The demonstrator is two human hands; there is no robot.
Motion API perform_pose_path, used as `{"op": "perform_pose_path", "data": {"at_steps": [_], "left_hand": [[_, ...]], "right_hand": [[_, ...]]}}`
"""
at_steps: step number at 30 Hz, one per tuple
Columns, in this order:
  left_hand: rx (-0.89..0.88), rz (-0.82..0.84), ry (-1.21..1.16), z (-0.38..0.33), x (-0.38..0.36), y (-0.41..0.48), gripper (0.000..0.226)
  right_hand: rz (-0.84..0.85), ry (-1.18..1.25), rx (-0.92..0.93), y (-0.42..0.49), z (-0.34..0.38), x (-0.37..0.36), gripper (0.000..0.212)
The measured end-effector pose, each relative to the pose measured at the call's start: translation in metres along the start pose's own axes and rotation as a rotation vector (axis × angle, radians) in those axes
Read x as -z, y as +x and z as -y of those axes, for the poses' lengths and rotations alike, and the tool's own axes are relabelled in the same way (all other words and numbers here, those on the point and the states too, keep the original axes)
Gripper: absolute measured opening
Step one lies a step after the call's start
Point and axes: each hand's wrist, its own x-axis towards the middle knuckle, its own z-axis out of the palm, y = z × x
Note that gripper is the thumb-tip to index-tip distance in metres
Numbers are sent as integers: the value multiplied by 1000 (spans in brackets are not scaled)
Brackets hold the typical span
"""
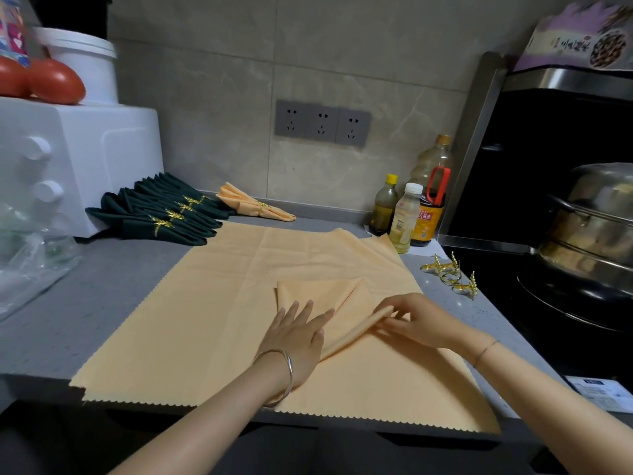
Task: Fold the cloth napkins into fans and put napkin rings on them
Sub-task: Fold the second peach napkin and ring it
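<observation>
From the head view we look down on a grey surface (pixel 102 296) where a spread peach cloth (pixel 212 320) reaches to the near edge. On top of it, right of centre, lies a folded napkin (pixel 318 293) of the same peach colour. The left hand (pixel 294 334) lies flat on its near left part, fingers straight and slightly spread, pressing it down. The right hand (pixel 414 318) pinches the narrow pleated strip along the napkin's right edge between thumb and fingertips and lifts that end a little off the cloth. At the back left we see a row of green napkins (pixel 161 214), already pleated and each cinched with a gold ring, lying against a white appliance (pixel 78 156). Just to their right rests a peach fan (pixel 253 204), also ringed. The loose napkin rings (pixel 452 275), gold with leaf sprigs, sit on the surface just beyond the right hand, near the cloth's right edge. Behind them stand several bottles (pixel 406 217), and a steamer pot (pixel 589 228) sits at far right.
</observation>
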Motion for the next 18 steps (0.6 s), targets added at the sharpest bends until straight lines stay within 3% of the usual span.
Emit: {"op": "perform_pose_path", "data": {"at_steps": [4,8,18], "left_hand": [[41,20,-142,-2,0,-3,51],[28,33,-93,0,1,-2,52],[33,92,-68,1,4,6,47]], "right_hand": [[-54,131,-68,11,2,-1,18],[-99,180,-176,20,0,-6,22],[-97,92,-306,38,6,-10,17]]}}
